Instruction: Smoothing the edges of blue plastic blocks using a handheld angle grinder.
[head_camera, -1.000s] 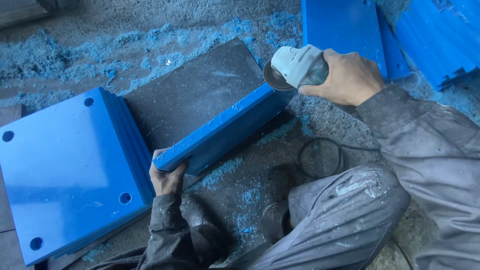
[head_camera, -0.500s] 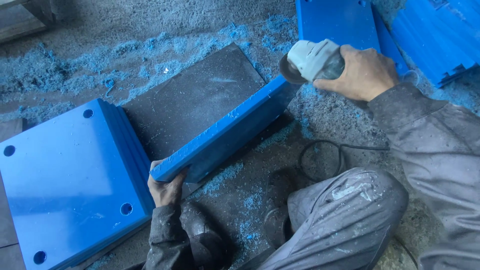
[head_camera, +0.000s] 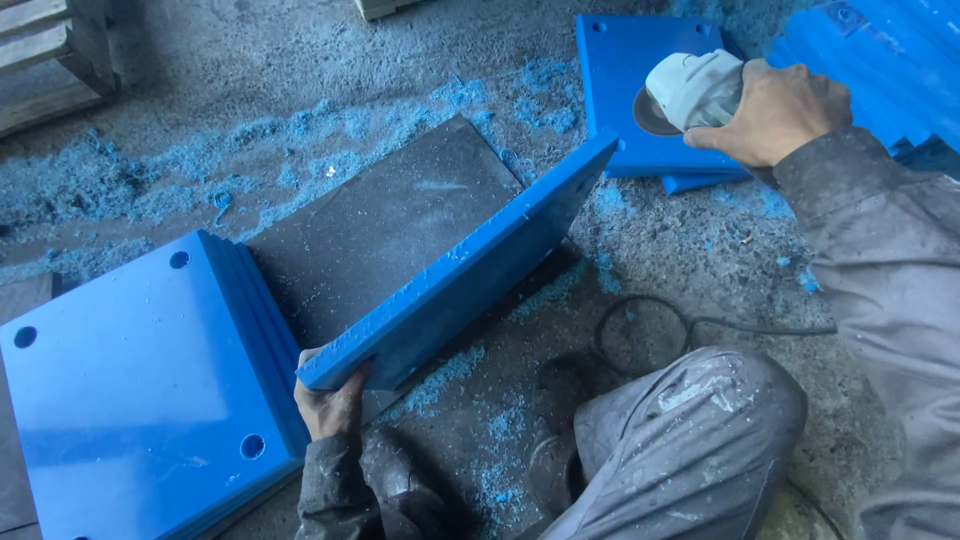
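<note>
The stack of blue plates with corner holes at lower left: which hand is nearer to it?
Left. The left hand grips the tilted blue plate right beside the stack of blue plates. The right hand holds the angle grinder far off at upper right.

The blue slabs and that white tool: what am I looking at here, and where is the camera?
The camera sits on a person's head and looks down at their own two bare hands, so there is no machine arm here. The left hand grips the near corner of a thick blue slab, tilted up on its edge over a dark grey panel on the floor. The right hand holds a white grinder lifted clear of that slab, above another blue plate. A stack of blue plates with corner holes lies to the left. Blue shavings dust the concrete floor, and a black cable loops near the person's knee.
</note>
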